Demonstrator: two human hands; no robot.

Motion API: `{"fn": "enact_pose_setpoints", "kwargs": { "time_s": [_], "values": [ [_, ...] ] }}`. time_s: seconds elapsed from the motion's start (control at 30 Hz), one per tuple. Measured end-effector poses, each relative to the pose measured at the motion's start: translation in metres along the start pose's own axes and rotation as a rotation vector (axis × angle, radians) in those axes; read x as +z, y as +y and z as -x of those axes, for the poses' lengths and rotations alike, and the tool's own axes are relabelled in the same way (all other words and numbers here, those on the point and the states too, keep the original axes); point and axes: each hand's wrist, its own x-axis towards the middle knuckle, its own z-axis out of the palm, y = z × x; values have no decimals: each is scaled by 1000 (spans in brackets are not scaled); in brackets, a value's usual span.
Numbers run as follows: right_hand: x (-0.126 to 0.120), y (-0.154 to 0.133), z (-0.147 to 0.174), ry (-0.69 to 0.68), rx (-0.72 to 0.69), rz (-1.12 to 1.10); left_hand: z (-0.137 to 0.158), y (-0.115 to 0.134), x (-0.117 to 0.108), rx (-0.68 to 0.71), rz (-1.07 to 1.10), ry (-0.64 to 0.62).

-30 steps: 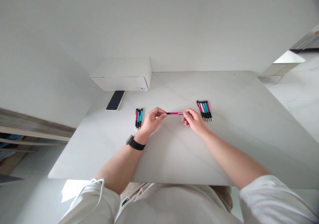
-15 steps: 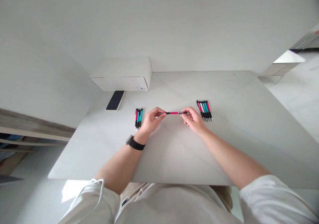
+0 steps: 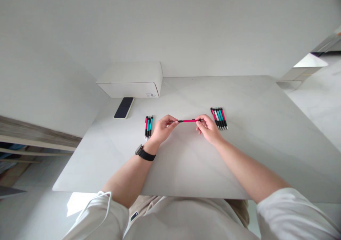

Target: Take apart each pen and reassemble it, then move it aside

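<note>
Pen (image 3: pixel 189 121) ran left-right, held between left fingers (image 3: pixel 169 117) pinching its black end and right fingers (image 3: pixel 204 117) pinching the opposite end, neither side nearer, pen row (image 3: pixel 218 116) just beyond the right fingers.

The left forearm (image 3: pixel 130 177) slants in from lower left, the right forearm (image 3: pixel 250 169) from lower right; left hand (image 3: pixel 161 129) and right hand (image 3: pixel 209 130) face each other near centre, fingers (image 3: pixel 169 118) pinched.
</note>
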Motion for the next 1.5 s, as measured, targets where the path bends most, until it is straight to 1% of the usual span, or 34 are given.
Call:
{"fn": "enact_pose_setpoints", "kwargs": {
  "time_s": [0.1, 0.17, 0.3, 0.47, 0.57, 0.63, 0.7, 0.77, 0.93, 1.03, 1.17, 1.3, 1.4, 1.5],
  "values": [
    [0, -1, 1, 24, -14, -17, -1, -1, 0, -15, 30, -1],
    [0, -1, 0, 65, -12, -61, -1, -2, 0, -26, 66, -11],
    [-4, -1, -6, 153, 56, -224, -2, -3, 1, -40, 142, -16],
    [-17, 1, -16, 267, 131, -465, -4, -4, 0, -44, 237, 2],
    [-24, 2, -20, 334, 145, -508, -5, -2, -2, -61, 287, 17],
    [-27, 2, -21, 365, 136, -460, -5, 0, -3, -73, 312, 26],
    [-29, 3, -20, 379, 115, -352, -5, 1, -3, -76, 327, 33],
    [-32, 4, -19, 375, 94, -169, -5, 3, -3, -77, 334, 38],
    [-36, 2, -13, 316, 9, 444, -4, 4, -3, -82, 323, 32],
    [-35, -1, -11, 283, -50, 626, -4, 5, -2, -79, 311, 27],
    [-32, -3, -9, 236, -94, 687, -4, 6, -3, -86, 305, 28],
    [-31, -4, -8, 243, -130, 654, -4, 6, -3, -92, 306, 22],
    [-32, -3, -9, 303, -141, 530, -4, 6, -4, -93, 297, 23],
    [-33, 2, -13, 386, -127, 298, -4, 5, -3, -92, 298, 25]
  ]
}}
